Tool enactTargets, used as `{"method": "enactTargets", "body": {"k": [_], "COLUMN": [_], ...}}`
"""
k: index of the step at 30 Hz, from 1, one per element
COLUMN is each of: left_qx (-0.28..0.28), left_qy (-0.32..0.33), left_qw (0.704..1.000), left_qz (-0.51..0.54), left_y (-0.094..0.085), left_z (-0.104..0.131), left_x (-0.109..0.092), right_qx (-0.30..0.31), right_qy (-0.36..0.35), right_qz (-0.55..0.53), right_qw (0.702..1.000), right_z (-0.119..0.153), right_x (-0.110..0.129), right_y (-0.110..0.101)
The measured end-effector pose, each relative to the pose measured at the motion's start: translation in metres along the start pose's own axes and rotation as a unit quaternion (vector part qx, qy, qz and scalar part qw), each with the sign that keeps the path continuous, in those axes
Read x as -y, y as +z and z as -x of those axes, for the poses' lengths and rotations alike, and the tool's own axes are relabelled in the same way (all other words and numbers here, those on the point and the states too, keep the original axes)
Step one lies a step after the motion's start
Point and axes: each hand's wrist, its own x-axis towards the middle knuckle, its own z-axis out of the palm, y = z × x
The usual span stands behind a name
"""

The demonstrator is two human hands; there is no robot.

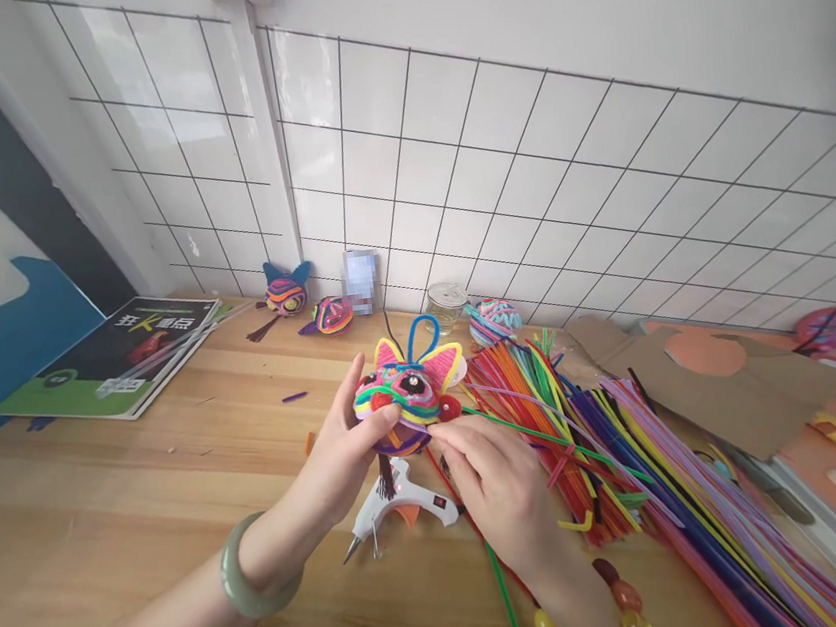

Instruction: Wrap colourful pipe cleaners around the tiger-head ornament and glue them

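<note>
A colourful pipe-cleaner animal-head ornament (401,396) has pink ears edged in yellow, dark eyes, a blue loop on top and a dark tassel below. My left hand (351,427) grips it from the left, with the thumb across its front. At its lower right edge, my right hand (492,466) is closed in a pinch; what lies between the fingertips is too small to make out. Under the ornament, a white glue gun (402,505) rests on the wooden table (150,545), its nozzle pointing lower left.
Bundles of coloured pipe cleaners (679,485) cover the right side, near torn cardboard (736,388). Along the wall stand a blue-eared ornament (286,290), a fish-like one (333,315), a glass jar (446,307) and a striped ball (494,321). Books (128,352) lie at left.
</note>
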Motion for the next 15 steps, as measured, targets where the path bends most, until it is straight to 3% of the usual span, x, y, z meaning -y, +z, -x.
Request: {"method": "enactTargets", "body": {"k": [6, 15], "left_qx": [-0.009, -0.033], "left_qy": [-0.036, -0.025], "left_qw": [0.999, 0.999], "left_qz": [0.026, 0.028], "left_y": [0.0034, 0.0080], "left_z": [0.0029, 0.0064], "left_x": [-0.0025, -0.0040], "right_qx": [-0.003, 0.011], "right_qy": [-0.077, -0.118], "right_qz": [0.065, 0.101], "right_qw": [0.995, 0.988], "right_z": [0.0024, 0.0031], "right_x": [-0.0029, -0.0080], "right_y": [-0.0039, -0.0067]}}
